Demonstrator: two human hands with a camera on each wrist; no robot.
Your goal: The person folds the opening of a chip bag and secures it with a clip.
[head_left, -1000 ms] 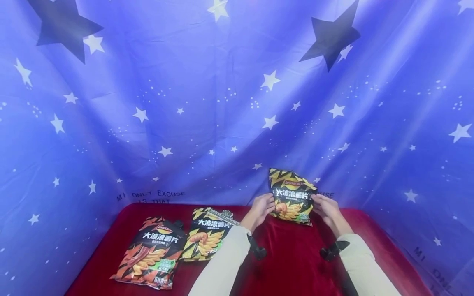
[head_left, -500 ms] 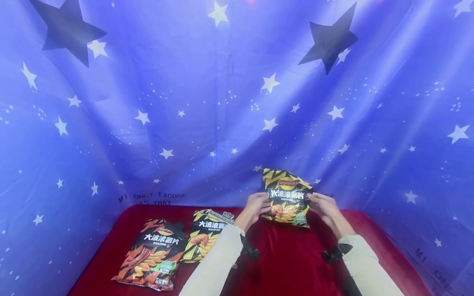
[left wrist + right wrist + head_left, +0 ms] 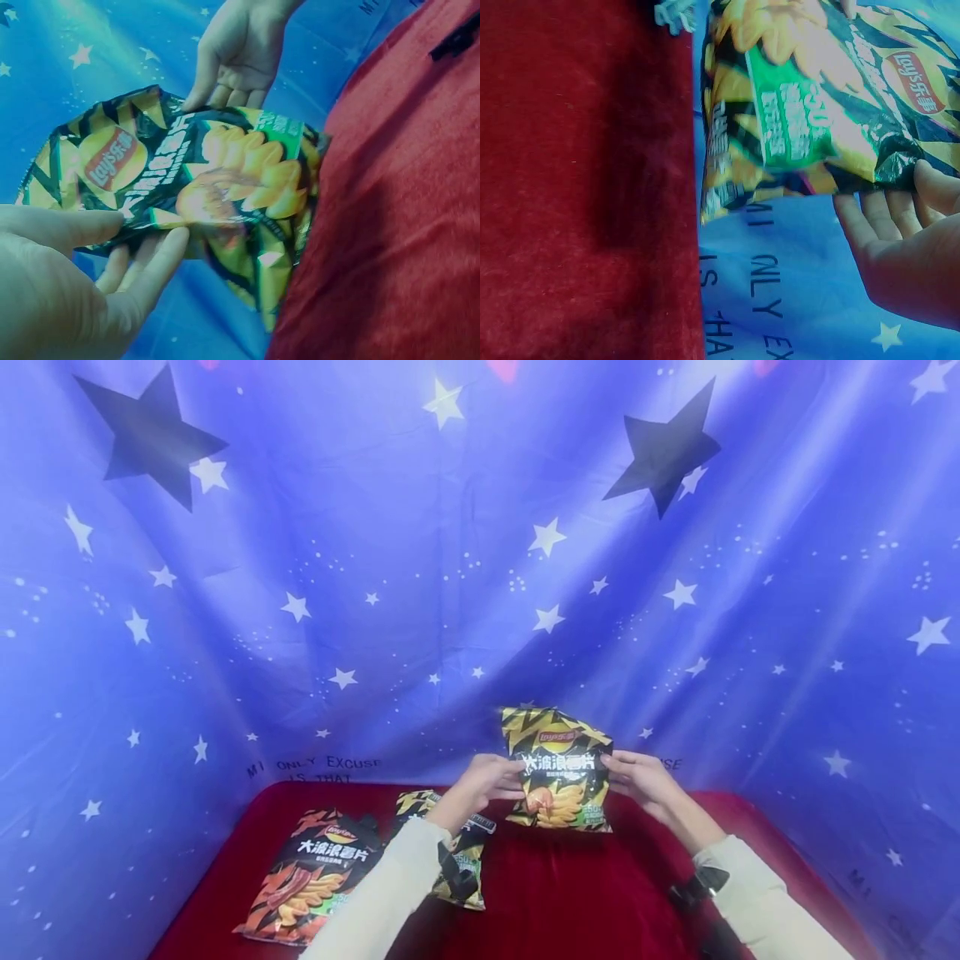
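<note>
As the chip bag (image 3: 558, 777) is pinched by left hand (image 3: 487, 779) and right hand (image 3: 647, 782), it's shifted leftward at lower centre, nearer a half-hidden, apparently matching packet (image 3: 471, 858).

Lay's, 50 — held bag (image 3: 558, 781); ONLY EXCUSE — curtain (image 3: 450, 568)

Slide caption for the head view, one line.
Left hand and right hand hold a chip bag by its sides; an orange bag and a partly hidden yellow bag lie on red cloth.
</note>
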